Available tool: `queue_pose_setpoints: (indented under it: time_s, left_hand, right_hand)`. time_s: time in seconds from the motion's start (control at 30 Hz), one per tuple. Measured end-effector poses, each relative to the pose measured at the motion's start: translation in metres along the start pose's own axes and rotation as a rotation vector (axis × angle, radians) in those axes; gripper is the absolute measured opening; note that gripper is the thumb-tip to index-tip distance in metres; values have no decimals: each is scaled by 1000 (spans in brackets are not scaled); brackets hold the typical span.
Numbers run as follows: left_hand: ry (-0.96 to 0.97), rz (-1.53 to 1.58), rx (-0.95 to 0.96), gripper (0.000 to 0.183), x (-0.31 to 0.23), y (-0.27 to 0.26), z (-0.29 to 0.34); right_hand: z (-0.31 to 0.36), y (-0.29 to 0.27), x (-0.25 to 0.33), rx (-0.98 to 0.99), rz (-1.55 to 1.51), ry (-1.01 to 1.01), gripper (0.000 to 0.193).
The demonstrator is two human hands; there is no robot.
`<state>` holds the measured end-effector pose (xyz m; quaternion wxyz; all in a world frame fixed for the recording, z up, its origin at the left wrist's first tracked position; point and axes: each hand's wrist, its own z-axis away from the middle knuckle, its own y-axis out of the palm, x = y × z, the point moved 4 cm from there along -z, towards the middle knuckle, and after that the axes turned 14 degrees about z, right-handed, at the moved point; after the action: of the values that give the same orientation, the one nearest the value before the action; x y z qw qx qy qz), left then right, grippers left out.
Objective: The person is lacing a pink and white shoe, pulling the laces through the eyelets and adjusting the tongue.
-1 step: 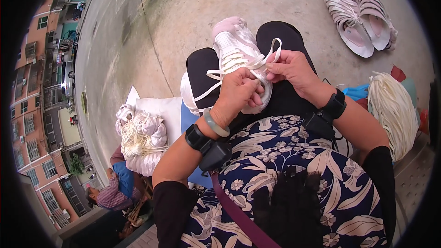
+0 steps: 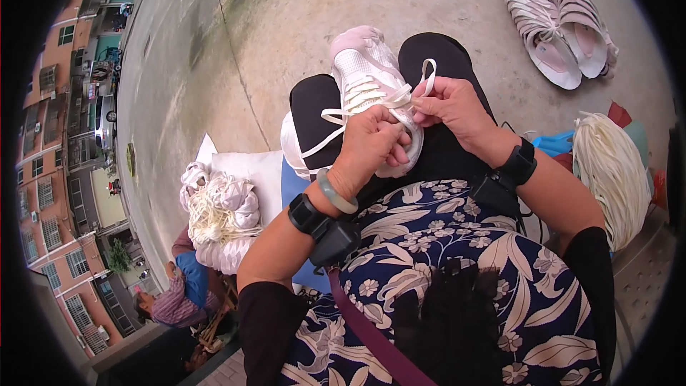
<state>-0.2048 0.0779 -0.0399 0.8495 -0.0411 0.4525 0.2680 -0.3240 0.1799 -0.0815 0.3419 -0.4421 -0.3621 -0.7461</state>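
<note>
White-pink shoe (image 2: 369, 64) sat at upper centre, the right hand (image 2: 455, 111) pinching its lace (image 2: 400, 97); whether the left hand (image 2: 371, 136) gripped, I couldn't tell. Bow-tying seemed underway, next calling for even tension.

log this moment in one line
left hand: curled over shoe opening | right hand: pinching white lace | shoe: laced, toe pointing away
</note>
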Motion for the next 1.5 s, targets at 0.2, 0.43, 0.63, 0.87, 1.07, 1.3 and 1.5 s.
queue_pose_setpoints:
  time_s: [0.2, 0.43, 0.63, 0.87, 1.07, 1.3, 1.5]
  left_hand:
    - [8, 19, -30, 9, 3, 0, -3]
    - [33, -4, -26, 8, 4, 1, -3]
    - [74, -7, -76, 9, 4, 4, -2]
    - [74, -31, -69, 13, 0, 11, -8]
    - [73, 71, -123, 11, 5, 16, -9]
    - [22, -122, -116, 16, 4, 14, -8]
    - [28, -264, -105, 17, 1, 7, -3]
  right_hand:
    - [-6, 6, 3, 7, 108, -96, 9]
    - [-9, 5, 6, -117, 328, -226, 8]
    - [-6, 13, 20, -148, 777, -483, 11]
    - [-6, 0, 7, -110, 340, -266, 12]
    - [-2, 5, 11, -183, 583, -409, 13]
    - [-3, 6, 6, 5, 61, 69, 11]
    - [-1, 8, 10, -192, -301, 152, 7]
